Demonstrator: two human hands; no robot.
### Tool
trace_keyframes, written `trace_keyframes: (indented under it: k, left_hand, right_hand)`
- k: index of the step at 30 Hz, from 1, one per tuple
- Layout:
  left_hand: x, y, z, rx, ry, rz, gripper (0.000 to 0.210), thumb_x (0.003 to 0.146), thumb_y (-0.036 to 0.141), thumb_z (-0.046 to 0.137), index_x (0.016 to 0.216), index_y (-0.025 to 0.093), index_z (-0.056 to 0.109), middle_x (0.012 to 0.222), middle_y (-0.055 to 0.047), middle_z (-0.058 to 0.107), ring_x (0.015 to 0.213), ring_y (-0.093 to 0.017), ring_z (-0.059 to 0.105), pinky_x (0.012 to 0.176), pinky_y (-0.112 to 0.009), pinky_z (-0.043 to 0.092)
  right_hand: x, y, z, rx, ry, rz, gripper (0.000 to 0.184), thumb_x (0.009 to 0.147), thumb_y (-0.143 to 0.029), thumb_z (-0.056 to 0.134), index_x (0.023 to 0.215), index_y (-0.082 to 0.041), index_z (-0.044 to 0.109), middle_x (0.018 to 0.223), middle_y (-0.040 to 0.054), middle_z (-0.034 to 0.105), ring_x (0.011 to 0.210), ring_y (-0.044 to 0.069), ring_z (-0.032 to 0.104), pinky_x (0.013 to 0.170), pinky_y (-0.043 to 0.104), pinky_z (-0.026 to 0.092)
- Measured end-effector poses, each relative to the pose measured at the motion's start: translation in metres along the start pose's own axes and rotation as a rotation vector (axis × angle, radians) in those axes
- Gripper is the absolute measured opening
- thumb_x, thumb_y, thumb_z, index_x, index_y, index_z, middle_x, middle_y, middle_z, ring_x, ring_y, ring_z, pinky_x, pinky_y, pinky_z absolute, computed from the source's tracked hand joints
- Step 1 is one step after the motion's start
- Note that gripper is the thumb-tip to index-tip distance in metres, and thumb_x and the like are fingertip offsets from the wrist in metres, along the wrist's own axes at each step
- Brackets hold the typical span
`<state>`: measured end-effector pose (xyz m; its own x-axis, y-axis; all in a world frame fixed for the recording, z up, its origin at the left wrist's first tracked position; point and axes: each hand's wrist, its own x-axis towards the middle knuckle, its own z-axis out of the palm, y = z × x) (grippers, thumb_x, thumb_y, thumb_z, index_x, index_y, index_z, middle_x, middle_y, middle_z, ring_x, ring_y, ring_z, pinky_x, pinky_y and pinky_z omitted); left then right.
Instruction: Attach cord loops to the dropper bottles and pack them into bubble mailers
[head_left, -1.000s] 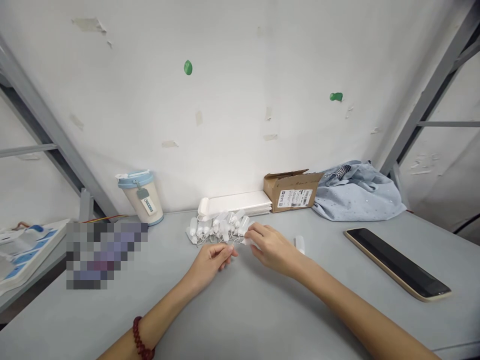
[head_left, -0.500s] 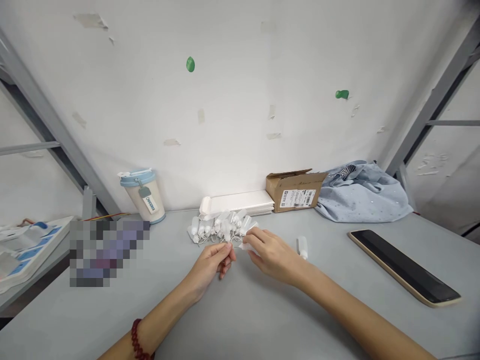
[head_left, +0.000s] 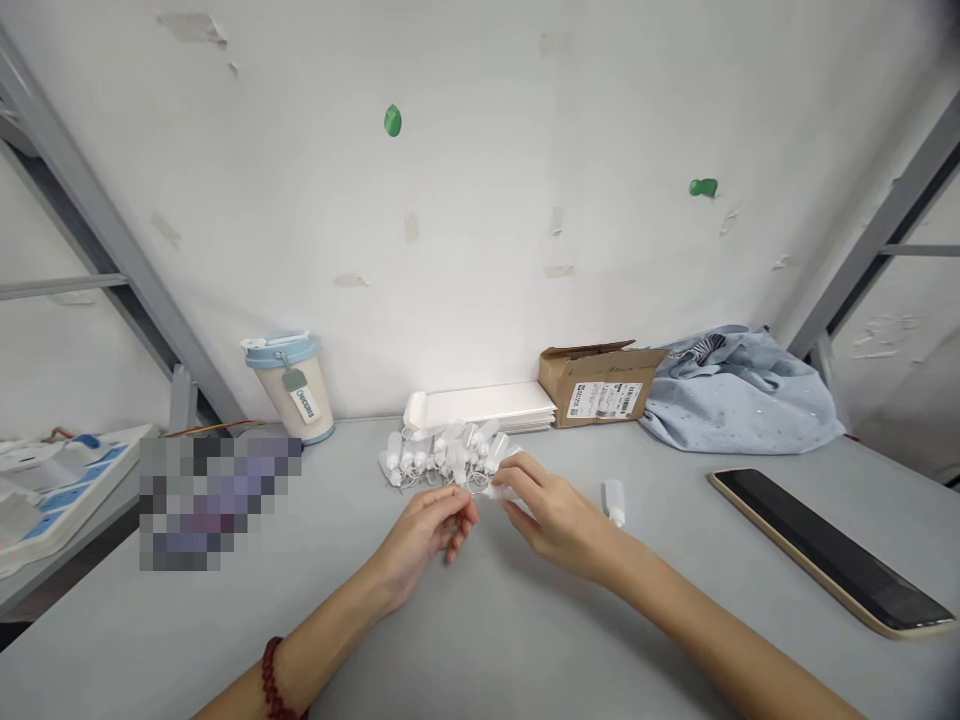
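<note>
My left hand is closed in a pinch, thumb against index finger, on the end of a thin white cord. The cord runs across to a small white translucent plastic bottle that my right hand grips between its fingertips, which partly hide it. Just behind both hands lies a pile of similar small bottles, several of them with looped white cords. One more small bottle lies alone on the table, right of my right hand.
A stack of white flat boxes or sheets lies against the wall, beside an opened cardboard box. A blue-lidded cup stands at back left. Light blue cloth and a phone lie right; a pixelated patch covers something left.
The camera view has shifted slightly, so the background sits a little further right. Both hands keep nearly the same hold, with the cord showing a bit more between them.
</note>
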<state>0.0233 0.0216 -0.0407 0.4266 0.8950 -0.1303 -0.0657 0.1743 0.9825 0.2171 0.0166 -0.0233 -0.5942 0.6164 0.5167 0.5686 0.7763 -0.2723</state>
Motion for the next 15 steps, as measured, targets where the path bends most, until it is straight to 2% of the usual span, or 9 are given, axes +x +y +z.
trace_keyframes:
  k: [8, 15]
  left_hand:
    - [-0.0006, -0.0015, 0.0003, -0.109, -0.033, 0.013, 0.029, 0.086, 0.032, 0.045, 0.065, 0.014, 0.054, 0.063, 0.0, 0.047, 0.054, -0.009, 0.041, 0.05, -0.021, 0.033]
    - [-0.0012, -0.0034, -0.0009, -0.118, -0.045, 0.008, 0.029, 0.086, 0.031, 0.044, 0.065, 0.014, 0.054, 0.063, 0.0, 0.047, 0.055, -0.009, 0.042, 0.05, -0.022, 0.033]
  right_hand:
    - [-0.0002, 0.0015, 0.0009, 0.036, -0.001, -0.006, 0.022, 0.086, -0.004, 0.037, 0.103, -0.017, 0.043, 0.098, 0.0114, 0.05, 0.075, 0.018, 0.052, 0.062, 0.03, 0.046]
    - [-0.0001, -0.0003, 0.0005, 0.04, -0.012, -0.029, 0.023, 0.087, -0.004, 0.037, 0.105, -0.017, 0.043, 0.098, 0.0113, 0.05, 0.078, 0.018, 0.053, 0.064, 0.03, 0.047]
